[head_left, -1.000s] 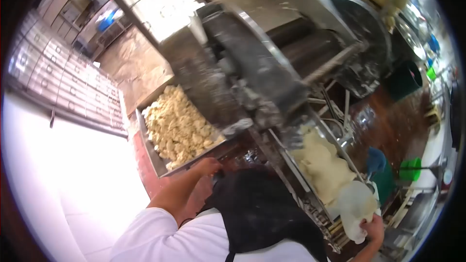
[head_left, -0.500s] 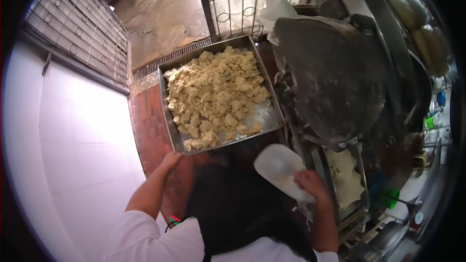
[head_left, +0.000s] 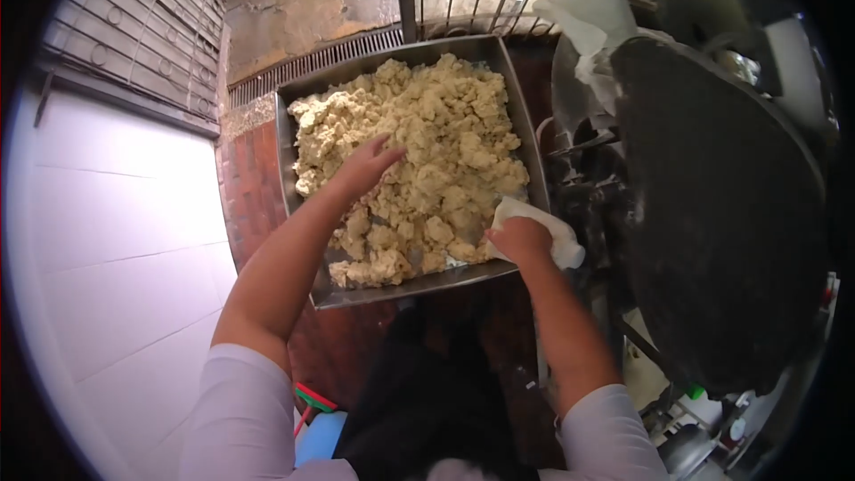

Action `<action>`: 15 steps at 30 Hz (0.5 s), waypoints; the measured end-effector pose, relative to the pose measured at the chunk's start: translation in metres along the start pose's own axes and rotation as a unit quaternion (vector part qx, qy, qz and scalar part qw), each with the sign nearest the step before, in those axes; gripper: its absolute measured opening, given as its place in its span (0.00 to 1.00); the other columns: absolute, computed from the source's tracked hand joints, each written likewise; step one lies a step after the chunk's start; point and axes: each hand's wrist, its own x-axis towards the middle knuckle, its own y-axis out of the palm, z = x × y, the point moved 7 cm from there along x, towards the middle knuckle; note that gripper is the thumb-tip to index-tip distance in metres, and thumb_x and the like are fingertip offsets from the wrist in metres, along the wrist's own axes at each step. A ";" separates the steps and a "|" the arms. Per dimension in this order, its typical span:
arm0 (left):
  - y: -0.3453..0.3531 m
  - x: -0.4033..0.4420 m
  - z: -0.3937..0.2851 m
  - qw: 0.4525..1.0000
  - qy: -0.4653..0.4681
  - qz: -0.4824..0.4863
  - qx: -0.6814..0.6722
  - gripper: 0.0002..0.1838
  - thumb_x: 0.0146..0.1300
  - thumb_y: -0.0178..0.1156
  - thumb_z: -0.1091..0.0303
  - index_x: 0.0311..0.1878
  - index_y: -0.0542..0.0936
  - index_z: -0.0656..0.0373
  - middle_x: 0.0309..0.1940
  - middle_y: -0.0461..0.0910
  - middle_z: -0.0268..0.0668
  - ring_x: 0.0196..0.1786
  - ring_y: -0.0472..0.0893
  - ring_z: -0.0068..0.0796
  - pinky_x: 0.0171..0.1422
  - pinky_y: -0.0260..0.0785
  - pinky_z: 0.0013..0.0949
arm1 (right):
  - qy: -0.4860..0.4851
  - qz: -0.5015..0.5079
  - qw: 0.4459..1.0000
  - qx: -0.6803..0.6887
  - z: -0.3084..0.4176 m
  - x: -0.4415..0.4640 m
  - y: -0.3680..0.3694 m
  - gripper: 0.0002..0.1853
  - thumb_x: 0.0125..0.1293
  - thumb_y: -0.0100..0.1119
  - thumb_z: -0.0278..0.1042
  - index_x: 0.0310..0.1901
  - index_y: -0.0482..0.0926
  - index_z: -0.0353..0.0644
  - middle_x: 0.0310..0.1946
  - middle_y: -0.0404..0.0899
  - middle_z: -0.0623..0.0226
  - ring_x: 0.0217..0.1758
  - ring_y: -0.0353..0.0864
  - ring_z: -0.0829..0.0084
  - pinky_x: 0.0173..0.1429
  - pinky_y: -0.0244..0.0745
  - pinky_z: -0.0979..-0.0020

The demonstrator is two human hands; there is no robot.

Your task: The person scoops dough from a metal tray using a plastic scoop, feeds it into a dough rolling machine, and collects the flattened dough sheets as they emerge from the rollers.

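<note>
A large metal tray [head_left: 525, 129] holds a heap of crumbly yellowish dough [head_left: 445, 134]. Over the left part of the heap is my left hand [head_left: 372, 166], fingers apart and holding nothing; whether it touches the dough I cannot tell. My right hand [head_left: 521, 239] grips a whitish, translucent scoop [head_left: 561, 236] at the tray's lower right corner. Part of the scoop is hidden behind that hand.
Dark machinery [head_left: 721, 205] with a big rounded cover stands close on the right. A white tiled wall [head_left: 134, 249] and a barred gate [head_left: 134, 36] are on the left. Below the tray lies a red-and-green brush [head_left: 315, 397] beside something blue.
My left hand has gone from the tray's near edge to above the dough. My right hand has brought the scoop from the machine side to the tray's corner. The view has turned toward the tray.
</note>
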 end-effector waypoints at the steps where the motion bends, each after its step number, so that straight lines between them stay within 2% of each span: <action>1: 0.002 0.020 0.003 1.000 0.005 0.002 0.005 0.45 0.61 0.55 0.37 0.67 0.63 0.69 0.64 0.67 0.56 0.67 0.68 0.46 0.69 0.59 0.39 | -0.005 0.004 1.000 0.010 -0.004 0.005 -0.001 0.28 0.60 0.55 0.62 0.34 0.85 0.40 0.33 0.83 0.56 0.40 0.83 0.56 0.43 0.76 0.57; 4: 0.007 0.072 0.014 0.999 -0.026 0.020 -0.018 0.45 0.61 0.54 0.36 0.68 0.63 0.68 0.66 0.65 0.55 0.67 0.67 0.49 0.70 0.59 0.38 | -0.002 0.011 0.997 0.076 -0.016 0.017 -0.008 0.29 0.59 0.56 0.64 0.29 0.84 0.40 0.30 0.82 0.55 0.38 0.82 0.55 0.42 0.75 0.58; 5: 0.007 0.093 0.026 0.999 -0.046 0.022 0.008 0.45 0.61 0.54 0.36 0.68 0.63 0.67 0.67 0.64 0.54 0.68 0.66 0.49 0.70 0.57 0.40 | -0.009 -0.030 0.996 0.080 -0.019 0.023 -0.004 0.30 0.58 0.56 0.65 0.25 0.82 0.40 0.26 0.80 0.55 0.36 0.81 0.55 0.40 0.73 0.57; 7: 0.008 0.126 0.056 0.994 -0.090 0.027 0.063 0.45 0.60 0.53 0.35 0.69 0.63 0.64 0.69 0.62 0.52 0.70 0.63 0.48 0.72 0.54 0.44 | -0.027 -0.033 0.997 0.069 -0.017 0.023 -0.002 0.30 0.58 0.56 0.65 0.23 0.80 0.40 0.24 0.79 0.55 0.32 0.80 0.54 0.37 0.72 0.57; 11: 0.016 0.151 0.076 0.969 -0.103 -0.018 0.226 0.42 0.59 0.51 0.34 0.69 0.65 0.55 0.71 0.59 0.48 0.73 0.57 0.45 0.73 0.48 0.55 | -0.060 -0.056 0.992 0.095 -0.010 0.044 0.005 0.31 0.59 0.57 0.64 0.20 0.78 0.38 0.21 0.77 0.54 0.27 0.78 0.53 0.32 0.70 0.56; 13: 0.015 0.144 0.059 0.952 -0.101 -0.047 0.284 0.41 0.59 0.50 0.34 0.68 0.66 0.52 0.70 0.60 0.48 0.73 0.57 0.43 0.72 0.47 0.58 | -0.017 -0.067 0.983 0.171 0.000 0.055 0.026 0.31 0.59 0.57 0.64 0.20 0.77 0.38 0.19 0.76 0.54 0.24 0.77 0.53 0.30 0.68 0.57; 15: 0.016 0.138 0.044 0.940 -0.130 -0.011 0.314 0.39 0.58 0.50 0.35 0.67 0.69 0.52 0.66 0.64 0.47 0.71 0.61 0.43 0.71 0.51 0.55 | 0.047 -0.081 0.951 0.293 0.011 0.069 0.048 0.32 0.60 0.56 0.64 0.20 0.76 0.37 0.17 0.75 0.55 0.23 0.75 0.53 0.30 0.68 0.57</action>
